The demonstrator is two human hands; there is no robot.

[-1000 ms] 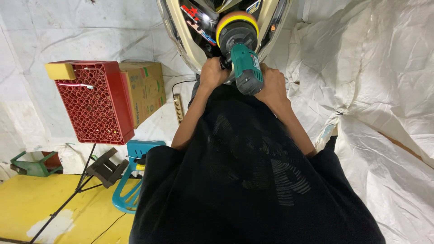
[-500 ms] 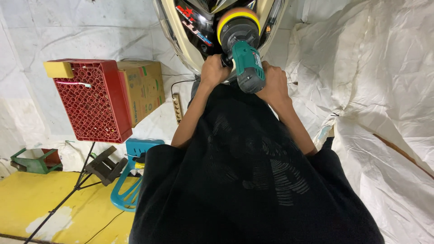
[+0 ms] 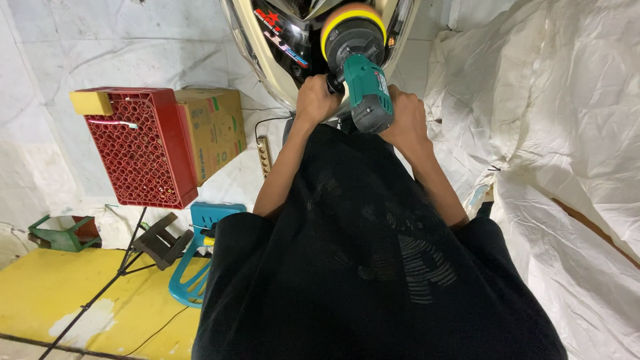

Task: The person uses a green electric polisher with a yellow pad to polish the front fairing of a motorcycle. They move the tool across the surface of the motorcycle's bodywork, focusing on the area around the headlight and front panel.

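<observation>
I hold a teal and black power polisher [image 3: 363, 80] with a yellow foam pad at its head. The pad presses against the glossy black and cream front panel of a scooter [image 3: 280, 47] at the top of the view. My left hand [image 3: 315, 100] grips the black side handle of the polisher. Around the polisher's rear body my right hand [image 3: 407, 120] is wrapped. My black shirt [image 3: 373, 267] fills the lower middle of the view.
A red plastic crate [image 3: 143, 147] with a yellow sponge [image 3: 91, 103] on it stands at left, beside a cardboard box [image 3: 217, 127]. A power strip [image 3: 264, 157], a teal stool [image 3: 200, 253], a black stand, a green stand and a yellow floor lie below. White sheeting [image 3: 553, 133] covers the right.
The polisher and both hands have shifted slightly up the scooter's front panel. My grip on it is unchanged.
</observation>
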